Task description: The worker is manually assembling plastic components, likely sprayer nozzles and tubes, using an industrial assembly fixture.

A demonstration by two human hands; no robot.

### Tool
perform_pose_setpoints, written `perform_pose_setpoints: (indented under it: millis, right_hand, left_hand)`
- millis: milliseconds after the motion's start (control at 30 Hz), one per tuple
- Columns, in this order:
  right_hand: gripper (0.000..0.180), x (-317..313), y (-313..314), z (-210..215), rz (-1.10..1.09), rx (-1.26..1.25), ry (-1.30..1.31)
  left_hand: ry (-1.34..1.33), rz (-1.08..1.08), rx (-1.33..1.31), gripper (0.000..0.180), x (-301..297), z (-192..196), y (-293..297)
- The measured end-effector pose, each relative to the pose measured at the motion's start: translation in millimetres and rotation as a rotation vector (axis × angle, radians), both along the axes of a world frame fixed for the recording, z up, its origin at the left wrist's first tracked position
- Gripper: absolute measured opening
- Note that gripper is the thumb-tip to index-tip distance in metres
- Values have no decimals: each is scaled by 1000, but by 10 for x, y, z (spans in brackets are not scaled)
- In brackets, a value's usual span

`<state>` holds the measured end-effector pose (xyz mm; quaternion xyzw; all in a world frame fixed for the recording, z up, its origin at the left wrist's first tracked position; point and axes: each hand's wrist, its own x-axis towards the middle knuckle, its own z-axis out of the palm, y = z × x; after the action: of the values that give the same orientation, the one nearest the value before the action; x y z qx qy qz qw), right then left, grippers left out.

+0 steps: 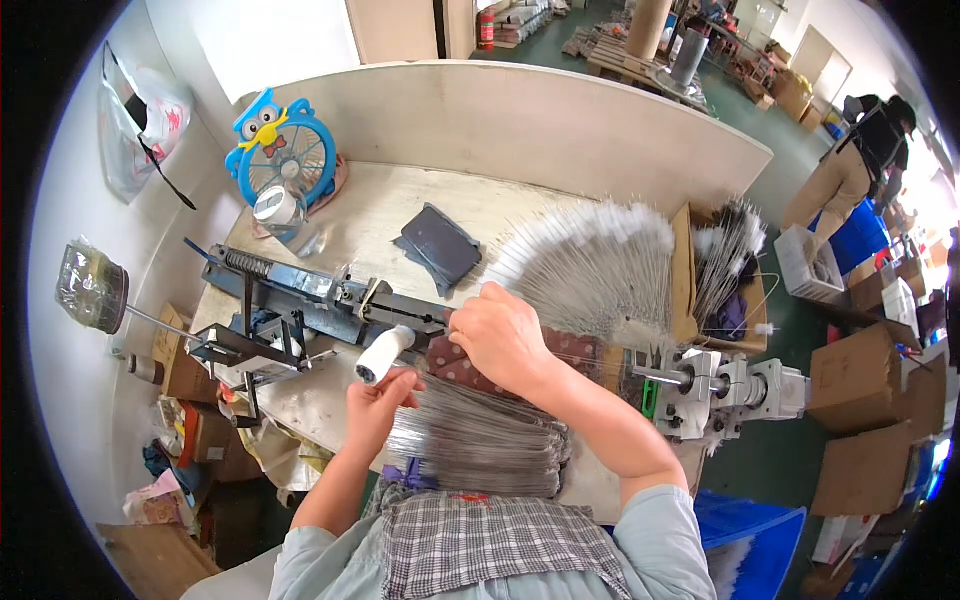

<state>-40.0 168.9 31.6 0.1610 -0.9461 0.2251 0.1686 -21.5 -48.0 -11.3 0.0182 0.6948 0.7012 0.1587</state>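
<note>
My left hand is closed, thumb and fingertips pinched together just below a white, rounded handle-like piece with a dark end; what it pinches is too small to make out. At the right end of the long dark metal jig, my right hand is bent over with its fingers drawn together, hiding anything in them. Under the right hand lies a brown dotted cloth. A thick bundle of thin metal wires sits in front of me, beside my left hand.
White-tipped wire brushes fan out at the back right, next to a cardboard box. On the right stands a motor-driven chuck. A dark pouch, blue fan and plastic jar rest farther back. A person stands beyond.
</note>
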Motion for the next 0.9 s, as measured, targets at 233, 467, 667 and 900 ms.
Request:
perform_pose_setpoints:
  millis: [233,467,667,900]
  right_hand:
    - [8,-102,-156,-51,-38,30,-63]
    - [9,-95,-129,7,-72,59,-128]
    - [12,213,75,156,-54,-111,127]
    - [19,641,142,-351,-47,-78,-131]
  left_hand:
    - [-419,87,464,41,-170,197,143]
    - [67,-294,-573,34,-348,-24,284]
    - [-25,-152,-72,35,-203,-352,406]
    - [-37,-146,29,12,-175,-460,550]
